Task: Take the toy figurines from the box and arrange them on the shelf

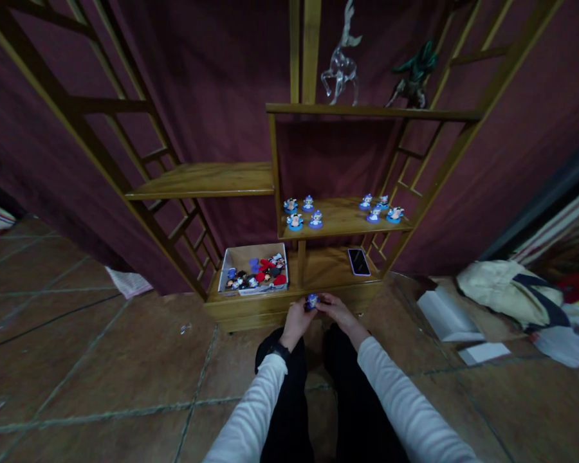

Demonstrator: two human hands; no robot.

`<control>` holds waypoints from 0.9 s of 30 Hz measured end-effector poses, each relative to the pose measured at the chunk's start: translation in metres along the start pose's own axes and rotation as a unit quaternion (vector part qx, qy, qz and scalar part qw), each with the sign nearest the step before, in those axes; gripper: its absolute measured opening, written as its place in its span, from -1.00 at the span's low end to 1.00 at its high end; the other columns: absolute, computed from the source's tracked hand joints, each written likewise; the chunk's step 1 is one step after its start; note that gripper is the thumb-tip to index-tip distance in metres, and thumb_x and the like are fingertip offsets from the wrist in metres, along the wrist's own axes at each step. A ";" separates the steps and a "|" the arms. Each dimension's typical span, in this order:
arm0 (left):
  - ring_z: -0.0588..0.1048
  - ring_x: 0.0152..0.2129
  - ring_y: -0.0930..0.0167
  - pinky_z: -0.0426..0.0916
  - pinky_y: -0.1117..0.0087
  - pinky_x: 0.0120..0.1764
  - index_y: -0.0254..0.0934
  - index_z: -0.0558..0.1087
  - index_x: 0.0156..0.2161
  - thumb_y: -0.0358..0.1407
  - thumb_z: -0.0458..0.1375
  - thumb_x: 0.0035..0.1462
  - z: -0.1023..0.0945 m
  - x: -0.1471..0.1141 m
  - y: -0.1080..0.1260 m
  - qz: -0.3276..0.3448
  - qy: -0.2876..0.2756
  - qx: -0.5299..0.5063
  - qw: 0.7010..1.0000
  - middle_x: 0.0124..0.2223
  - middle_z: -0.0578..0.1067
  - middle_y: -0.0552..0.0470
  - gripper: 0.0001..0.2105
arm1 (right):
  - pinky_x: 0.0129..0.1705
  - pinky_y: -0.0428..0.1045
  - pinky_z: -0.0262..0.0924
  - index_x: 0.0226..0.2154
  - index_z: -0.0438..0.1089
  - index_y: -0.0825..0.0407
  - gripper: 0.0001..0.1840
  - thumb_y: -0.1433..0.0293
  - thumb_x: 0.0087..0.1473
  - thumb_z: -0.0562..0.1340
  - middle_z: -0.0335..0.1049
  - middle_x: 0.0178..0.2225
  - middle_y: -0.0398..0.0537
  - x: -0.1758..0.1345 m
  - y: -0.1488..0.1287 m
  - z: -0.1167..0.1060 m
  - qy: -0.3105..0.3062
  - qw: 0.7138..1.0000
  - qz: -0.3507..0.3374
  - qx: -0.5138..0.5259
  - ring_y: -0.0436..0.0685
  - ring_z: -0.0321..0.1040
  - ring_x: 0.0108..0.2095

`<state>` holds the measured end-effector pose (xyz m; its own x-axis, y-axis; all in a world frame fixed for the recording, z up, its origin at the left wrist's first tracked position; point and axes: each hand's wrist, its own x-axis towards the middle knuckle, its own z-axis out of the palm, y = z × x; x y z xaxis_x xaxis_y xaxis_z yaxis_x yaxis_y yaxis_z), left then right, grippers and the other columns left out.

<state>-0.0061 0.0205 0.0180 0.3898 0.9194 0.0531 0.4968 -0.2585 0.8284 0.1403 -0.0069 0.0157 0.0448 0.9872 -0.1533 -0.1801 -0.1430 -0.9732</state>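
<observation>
A small purple-and-white figurine [311, 301] is held between my two hands, in front of the shelf unit's lowest board. The fingers of my left hand [296, 319] close on its left side; a dark watch sits on that wrist. From the other side, my right hand [336, 310] pinches it with the fingertips. Just beyond and to the left stands an open cardboard box [263, 290] with several loose figurines and red, purple and black pieces inside. On the middle shelf [342, 222], similar figurines on round bases stand upright in a left group [316, 220] and a right group [374, 214].
A phone [359, 262] lies on the lowest board, at right. Above, a clear deer statue [341, 71] and a dark green statue [415, 76] occupy the top shelf. White boxes [448, 315] and a pale bag [511, 289] lie on the floor at right; a cable [53, 323] crosses the left.
</observation>
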 end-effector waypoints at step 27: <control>0.45 -0.56 0.55 0.32 0.54 -0.45 -0.36 0.49 -0.30 -0.29 0.33 -0.19 -0.018 -0.001 -0.006 -0.200 0.003 -0.429 0.881 -0.41 0.52 -0.03 -0.72 | -0.41 -0.05 0.21 -0.28 0.45 0.02 -0.55 0.17 -0.29 0.37 0.45 -0.42 -0.11 -0.001 -0.002 0.019 -0.015 0.999 0.017 0.047 0.00 0.31 -0.51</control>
<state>-0.0232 0.0263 0.0232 0.3118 0.8880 -0.3379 -0.1762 0.4036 0.8978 0.1222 -0.0065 0.0208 0.0079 0.9839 -0.1785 -0.2729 -0.1696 -0.9470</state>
